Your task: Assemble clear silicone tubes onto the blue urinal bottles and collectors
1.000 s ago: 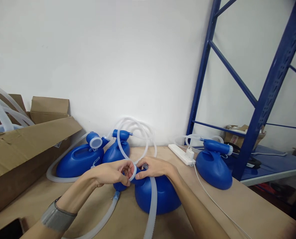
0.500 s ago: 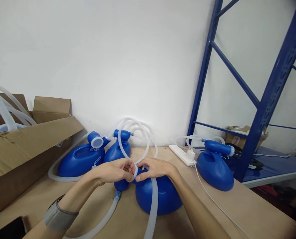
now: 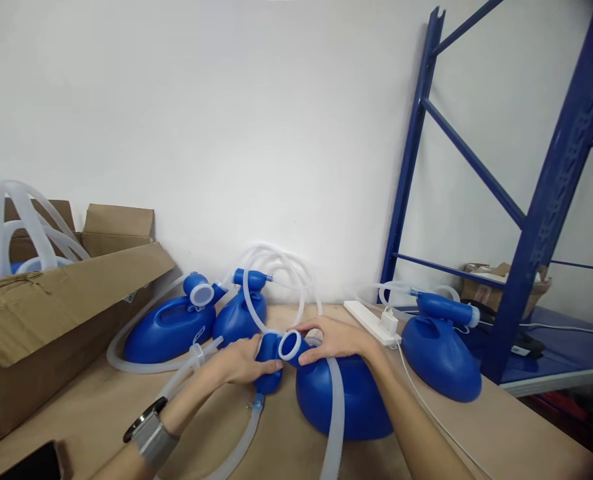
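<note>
1. The left hand [image 3: 244,363] grips a small blue cup [image 3: 267,382] with a clear tube [image 3: 251,427] on its low end.
2. The right hand [image 3: 337,339] holds the neck of a big blue bottle [image 3: 364,403], just beside the cup.
3. That bottle sits on the brown tabletop [image 3: 286,457].

Tubes [image 3: 36,230] rose from a carton [image 3: 66,290] at the left of the frame, beside two bottles [image 3: 164,339] set before a wall [image 3: 276,133] left of centre. At lower centre, the left hand [image 3: 239,363] circled a cylinder [image 3: 268,384] just left of a third bottle [image 3: 364,407], the right hand [image 3: 332,338] upon its neck [image 3: 304,348], while toward the right a power strip [image 3: 366,321] lay left of a fourth bottle [image 3: 439,363], near a rack [image 3: 539,220].
</note>
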Available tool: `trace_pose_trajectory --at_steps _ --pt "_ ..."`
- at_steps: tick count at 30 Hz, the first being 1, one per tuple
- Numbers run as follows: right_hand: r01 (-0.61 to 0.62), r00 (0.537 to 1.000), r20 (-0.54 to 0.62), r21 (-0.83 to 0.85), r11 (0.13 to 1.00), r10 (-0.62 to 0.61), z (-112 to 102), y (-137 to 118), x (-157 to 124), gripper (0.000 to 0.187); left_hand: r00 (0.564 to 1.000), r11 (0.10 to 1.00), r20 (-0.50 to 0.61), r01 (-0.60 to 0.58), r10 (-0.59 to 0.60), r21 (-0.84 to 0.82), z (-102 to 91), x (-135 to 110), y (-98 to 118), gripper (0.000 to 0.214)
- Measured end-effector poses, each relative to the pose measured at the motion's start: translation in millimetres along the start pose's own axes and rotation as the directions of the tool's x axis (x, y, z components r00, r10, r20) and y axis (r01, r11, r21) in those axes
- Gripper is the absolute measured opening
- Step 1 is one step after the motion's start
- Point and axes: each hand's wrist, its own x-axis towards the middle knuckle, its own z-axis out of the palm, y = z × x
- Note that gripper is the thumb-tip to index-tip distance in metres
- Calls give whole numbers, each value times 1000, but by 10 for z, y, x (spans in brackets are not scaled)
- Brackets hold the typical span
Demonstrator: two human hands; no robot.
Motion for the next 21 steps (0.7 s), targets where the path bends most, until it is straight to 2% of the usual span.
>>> trace_pose_trajectory --at_steps 2,4,7,10,12,14,16,18,21 --pt "-36 999 -38 -1 999 36 2 -42 -14 83 996 998 74 53 -51 -30 73 0 48 75" --pt "-75 996 -46 -6 997 74 26 -75 -5 80 989 993 120 93 -84 -74 54 -17 76 73" --pt "-92 994 -63 -22 996 90 77 -90 31 79 980 957 171 140 -98 -253 -123 -56 59 77" --pt "-95 985 -141 15 995 96 132 -102 75 84 983 865 165 152 -82 -479 -389 -129 29 79" --pt "-61 979 -188 114 992 81 180 -146 111 89 994 790 109 89 -28 -607 -536 -205 48 85" --pt "61 977 -212 268 962 -3 244 -224 158 100 998 764 20 -34 61 -644 -616 -300 115 94" --pt "235 952 -279 418 878 -122 312 -317 206 116 983 801 -66 -179 172 -572 -629 -402 211 102" --pt "375 900 -400 497 783 -177 361 -401 236 130 952 837 -134 -306 275 -454 -616 -502 302 107" --pt "487 813 -554 482 729 -177 369 -501 215 126 907 857 -236 -410 349 -310 -635 -637 376 105"
